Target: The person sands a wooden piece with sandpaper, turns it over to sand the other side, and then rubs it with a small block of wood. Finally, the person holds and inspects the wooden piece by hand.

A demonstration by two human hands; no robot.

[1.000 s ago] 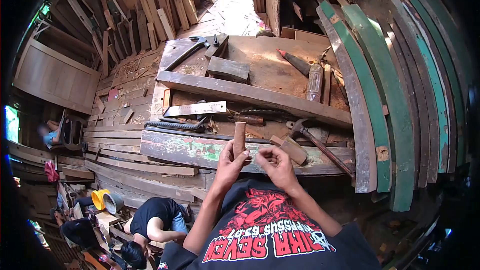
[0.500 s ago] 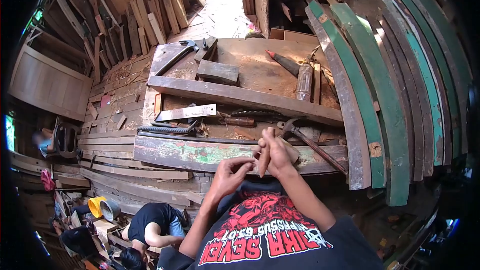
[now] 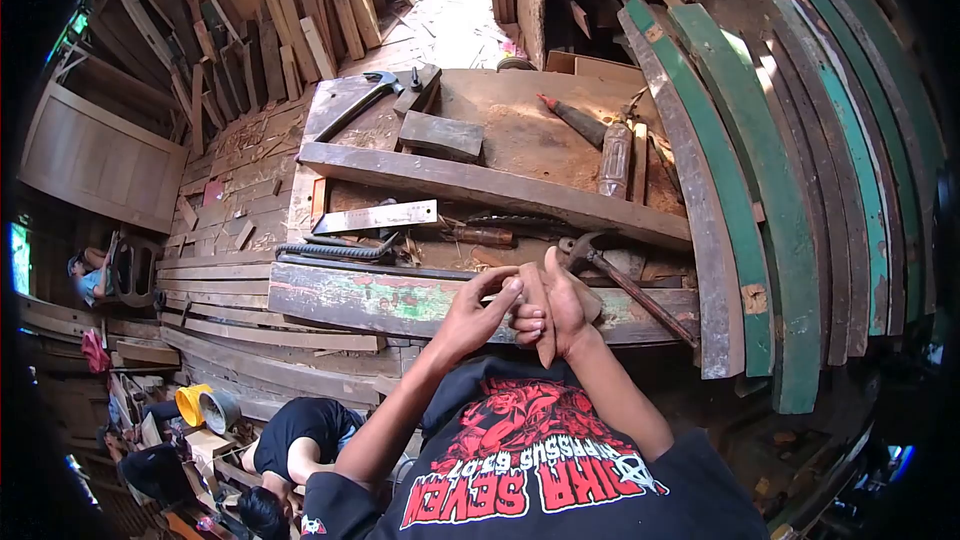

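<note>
My right hand (image 3: pixel 566 312) has its fingers curled round a pointed piece of wood (image 3: pixel 541 325), its thumb raised and its tip pointing down toward me. Close beside it on the left is my left hand (image 3: pixel 478 312), thumb and forefinger brought together near the wood's edge; whatever lies between those fingertips is too small to make out. Both hands are above a curved plank with flaking green paint (image 3: pixel 400 305). A hammer (image 3: pixel 630 285) lies just right of my right hand, its head partly beyond the fingers. A tan wooden piece behind that hand is mostly hidden.
On the bench lie a try square (image 3: pixel 375 218), a claw hammer (image 3: pixel 355 105), a wooden block (image 3: pixel 441 136), a long beam (image 3: pixel 500 190) and a plastic bottle (image 3: pixel 614 162). Curved green boards (image 3: pixel 745 180) stand at the right. A person in dark clothes (image 3: pixel 310 440) bends at the lower left.
My left hand has moved right and up, closer to the pointed wood. My right hand has turned, its thumb now apart from the fingers, and the wood has shifted slightly right.
</note>
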